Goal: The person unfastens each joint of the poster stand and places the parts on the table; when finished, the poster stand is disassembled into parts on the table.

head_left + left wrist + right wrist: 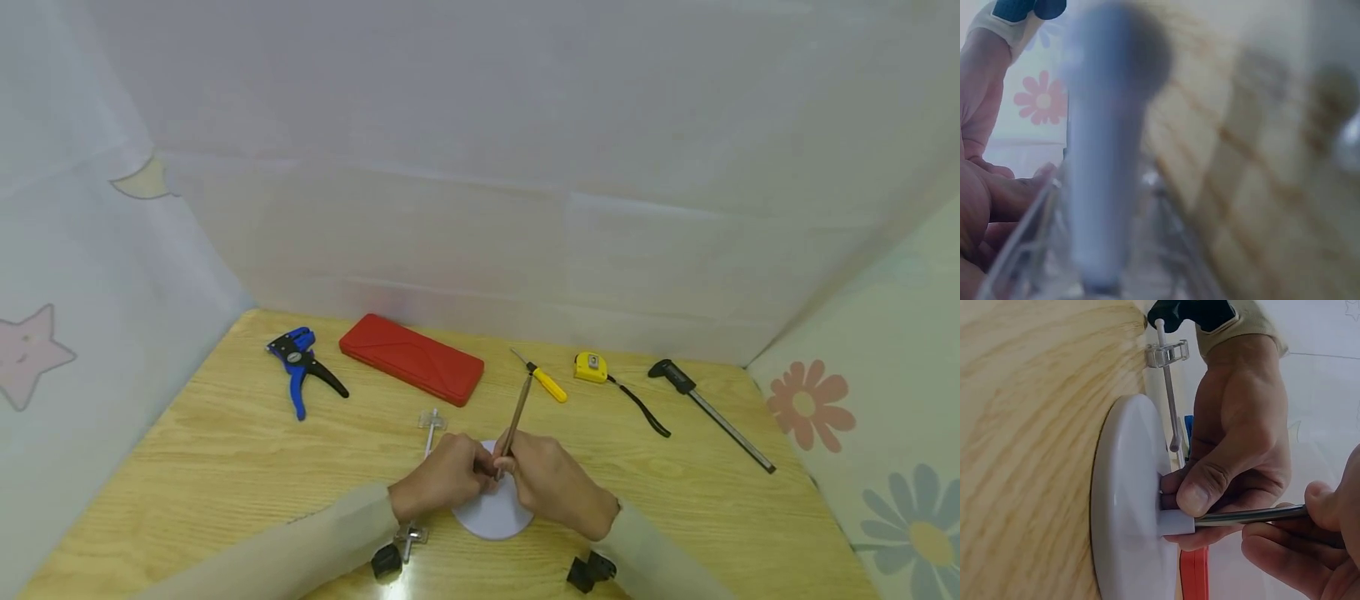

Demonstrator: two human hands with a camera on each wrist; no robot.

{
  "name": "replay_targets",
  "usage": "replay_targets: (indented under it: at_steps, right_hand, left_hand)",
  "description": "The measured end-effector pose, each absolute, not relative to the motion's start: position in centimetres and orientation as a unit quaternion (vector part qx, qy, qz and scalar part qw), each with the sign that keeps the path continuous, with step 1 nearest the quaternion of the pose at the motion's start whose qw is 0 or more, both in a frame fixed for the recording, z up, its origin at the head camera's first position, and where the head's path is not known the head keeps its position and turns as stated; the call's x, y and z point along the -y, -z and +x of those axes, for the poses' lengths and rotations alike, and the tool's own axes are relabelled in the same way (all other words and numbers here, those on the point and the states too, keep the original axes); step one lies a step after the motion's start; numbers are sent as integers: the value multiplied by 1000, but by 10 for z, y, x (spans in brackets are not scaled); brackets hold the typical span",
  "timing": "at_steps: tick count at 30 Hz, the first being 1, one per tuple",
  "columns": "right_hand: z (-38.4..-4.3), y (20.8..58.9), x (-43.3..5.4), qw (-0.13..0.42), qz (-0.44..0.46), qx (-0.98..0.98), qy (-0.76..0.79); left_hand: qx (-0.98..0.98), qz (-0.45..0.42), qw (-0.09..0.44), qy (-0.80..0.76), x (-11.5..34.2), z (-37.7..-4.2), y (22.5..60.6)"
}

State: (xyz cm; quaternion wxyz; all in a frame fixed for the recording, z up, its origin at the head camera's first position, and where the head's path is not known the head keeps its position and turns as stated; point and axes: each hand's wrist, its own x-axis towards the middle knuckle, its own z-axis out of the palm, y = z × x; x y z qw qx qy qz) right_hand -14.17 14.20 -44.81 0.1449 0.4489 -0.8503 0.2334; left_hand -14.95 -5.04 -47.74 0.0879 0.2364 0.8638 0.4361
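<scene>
- Nearest the camera, in the left wrist view, we see a blurred white rod (1102,194) with a rounded end, clear plastic beside it.
- The work in hand centres on a white disc (491,518), flat on the surface (187,479) between the forearms, with a white collar (1177,522) standing at its middle.
- Our left hand (450,471) has its grip closed about that collar, thumb and fingers curled in to it.
- Our right hand (557,482) has its grip closed to a pinch on a slim metal tube (519,408), upright but leaning.
- We judge the job partway: the tube's end meets the collar, yet we cannot tell whether the joint is firm, so securing it may be left.
- The white rod lies left of the disc, apart from it; we cannot tell whether it belongs with it.
- Only the right wrist view shows us the collar and the tube's end plainly; from the head our fingers cover them. The left wrist view hides the joint.
- Only the head view shows us the whole row behind: pliers (296,358), red case (412,360), screwdriver (551,386), tape measure (592,367) and caliper (697,405), all out of our hands.
</scene>
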Motion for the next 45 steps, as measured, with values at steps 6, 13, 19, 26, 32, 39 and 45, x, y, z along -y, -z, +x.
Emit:
replay_targets:
  at_steps: [6,13,19,26,32,39,45]
  right_hand:
    - [-140,447,-144,142,440,858,-223]
    - [-143,444,-144,134,436,856,-243]
    - [-141,444,-143,150,448,859,-200]
    - [-145,443,-144,132,438,852,-254]
    - [-145,443,-144,146,453,846,-239]
    - [-145,438,-144,138,442,852,-246]
    - [-152,411,-151,209,452,821,-278]
  left_hand:
    - [-861,235,95,-441,49,-149,475]
    - [-855,244,99,-447,49,-149,472]
    - [-858,243,99,-442,50,-150,471]
    - [-854,250,108,-444,50,-151,471]
    - [-856,251,105,-439,50,-151,472]
    - [-859,261,99,-429,50,-151,472]
    - [-864,260,93,-420,50,-153,473]
